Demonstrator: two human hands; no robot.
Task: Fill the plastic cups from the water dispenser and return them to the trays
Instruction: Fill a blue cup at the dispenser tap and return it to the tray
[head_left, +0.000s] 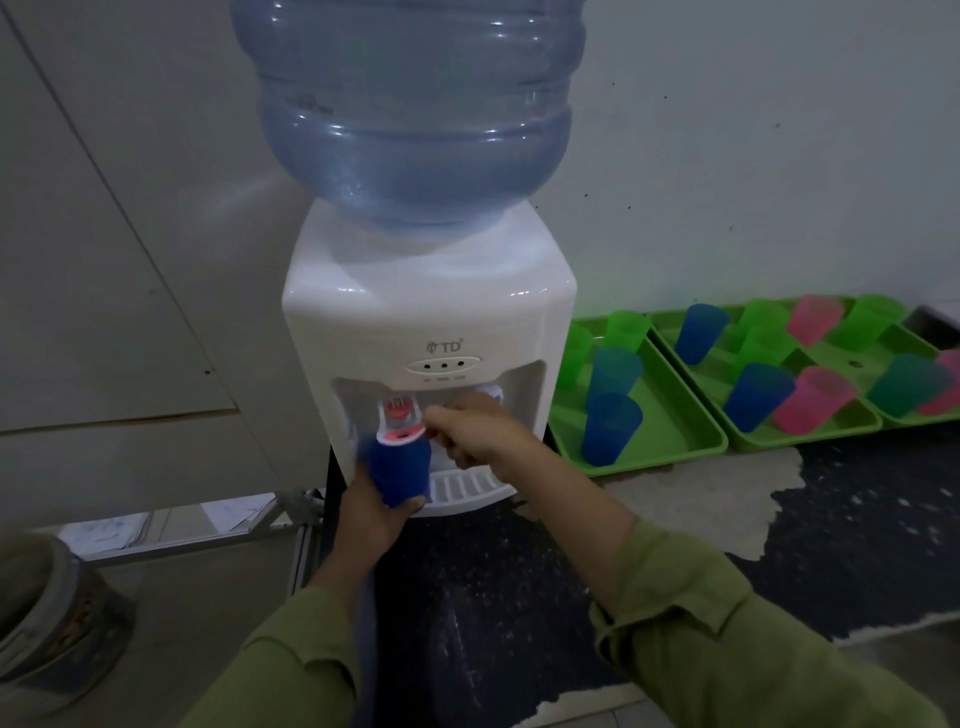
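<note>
A white water dispenser with a big blue bottle on top stands in the middle. My left hand grips a blue plastic cup from below, holding it right under the red tap. My right hand reaches in from the right, its fingers curled at the red tap's lever. The tap's spout is partly hidden by the cup rim. To the right, two green trays hold several blue, green and pink cups, such as a blue one.
The dispenser's white drip grate lies below the cup. A dark worn counter spreads under the trays. A grey wall panel is at left, with a bucket-like container at the lower left and papers on a low shelf.
</note>
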